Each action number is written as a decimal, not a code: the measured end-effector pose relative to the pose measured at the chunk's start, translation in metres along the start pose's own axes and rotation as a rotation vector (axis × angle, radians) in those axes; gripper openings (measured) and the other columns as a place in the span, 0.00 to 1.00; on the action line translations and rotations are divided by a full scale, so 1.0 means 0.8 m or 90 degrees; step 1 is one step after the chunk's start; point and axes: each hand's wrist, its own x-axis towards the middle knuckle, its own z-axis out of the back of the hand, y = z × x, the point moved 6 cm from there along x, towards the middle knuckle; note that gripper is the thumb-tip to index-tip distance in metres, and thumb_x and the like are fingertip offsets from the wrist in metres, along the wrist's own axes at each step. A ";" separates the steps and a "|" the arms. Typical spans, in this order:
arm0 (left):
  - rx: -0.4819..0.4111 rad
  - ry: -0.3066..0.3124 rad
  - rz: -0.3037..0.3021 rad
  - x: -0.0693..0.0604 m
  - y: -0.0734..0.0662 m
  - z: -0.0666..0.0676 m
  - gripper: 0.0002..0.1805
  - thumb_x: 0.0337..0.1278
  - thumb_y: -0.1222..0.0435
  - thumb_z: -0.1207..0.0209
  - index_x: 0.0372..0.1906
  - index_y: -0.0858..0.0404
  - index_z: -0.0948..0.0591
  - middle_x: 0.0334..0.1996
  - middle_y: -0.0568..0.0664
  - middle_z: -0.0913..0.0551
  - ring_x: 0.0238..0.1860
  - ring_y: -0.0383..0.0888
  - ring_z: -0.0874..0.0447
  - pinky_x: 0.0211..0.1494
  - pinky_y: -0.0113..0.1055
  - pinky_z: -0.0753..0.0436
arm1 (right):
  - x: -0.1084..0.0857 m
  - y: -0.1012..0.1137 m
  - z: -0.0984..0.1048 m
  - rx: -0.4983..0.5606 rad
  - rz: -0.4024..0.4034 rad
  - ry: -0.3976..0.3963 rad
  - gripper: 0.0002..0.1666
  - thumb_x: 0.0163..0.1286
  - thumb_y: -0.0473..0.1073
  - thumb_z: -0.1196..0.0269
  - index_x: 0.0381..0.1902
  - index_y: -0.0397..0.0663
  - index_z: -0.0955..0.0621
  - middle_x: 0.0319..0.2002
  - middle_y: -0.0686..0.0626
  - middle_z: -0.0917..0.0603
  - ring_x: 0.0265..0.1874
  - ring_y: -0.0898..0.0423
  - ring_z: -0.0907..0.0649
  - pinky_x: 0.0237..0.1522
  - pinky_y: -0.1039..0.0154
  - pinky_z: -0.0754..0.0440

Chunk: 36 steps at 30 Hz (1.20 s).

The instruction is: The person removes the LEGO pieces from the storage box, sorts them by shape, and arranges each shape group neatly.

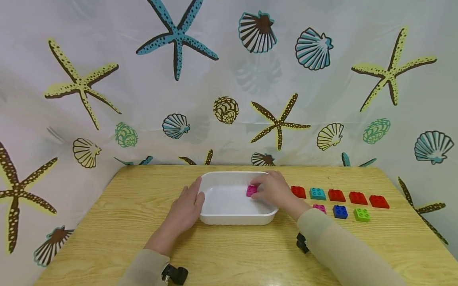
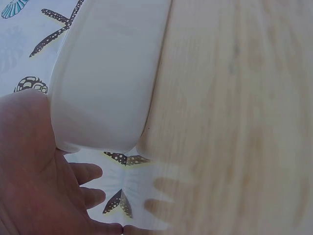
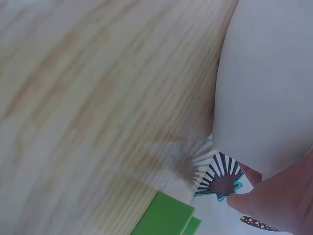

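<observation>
A white rectangular tray lies on the wooden table in the head view. Inside its right part, my right hand pinches a magenta toy building brick between thumb and fingers. Whether that brick touches the tray floor I cannot tell. My left hand rests against the tray's left end, fingers fairly straight. In the left wrist view, the left hand lies along the tray's end wall. The right wrist view shows part of the right hand by the tray wall; the magenta brick is hidden there.
Right of the tray stand several toy bricks in two rows: red, light blue, pink, dark blue and lime green. A curtain with starfish and shells hangs behind the table.
</observation>
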 end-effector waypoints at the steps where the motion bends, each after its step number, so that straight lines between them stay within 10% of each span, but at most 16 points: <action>1: -0.001 0.000 0.000 0.000 0.000 0.000 0.36 0.91 0.53 0.68 0.91 0.63 0.52 0.89 0.60 0.47 0.88 0.69 0.58 0.83 0.75 0.55 | 0.001 0.000 0.000 -0.007 0.003 -0.004 0.22 0.67 0.45 0.18 0.57 0.49 0.07 0.56 0.51 0.07 0.77 0.34 0.28 0.82 0.39 0.39; 19: -0.004 0.004 0.001 0.003 0.001 -0.001 0.36 0.91 0.53 0.68 0.92 0.63 0.52 0.89 0.61 0.47 0.88 0.70 0.59 0.83 0.75 0.55 | 0.004 0.002 -0.001 -0.035 0.012 -0.029 0.14 0.67 0.43 0.18 0.50 0.50 0.05 0.41 0.54 0.07 0.53 0.46 0.16 0.71 0.46 0.28; 36: 0.001 0.014 0.012 0.004 0.003 -0.002 0.37 0.91 0.52 0.70 0.92 0.61 0.54 0.89 0.60 0.49 0.88 0.70 0.60 0.83 0.75 0.57 | -0.026 -0.002 0.051 0.037 -0.025 -0.035 0.20 0.73 0.45 0.22 0.61 0.53 0.08 0.57 0.51 0.09 0.67 0.42 0.21 0.75 0.41 0.26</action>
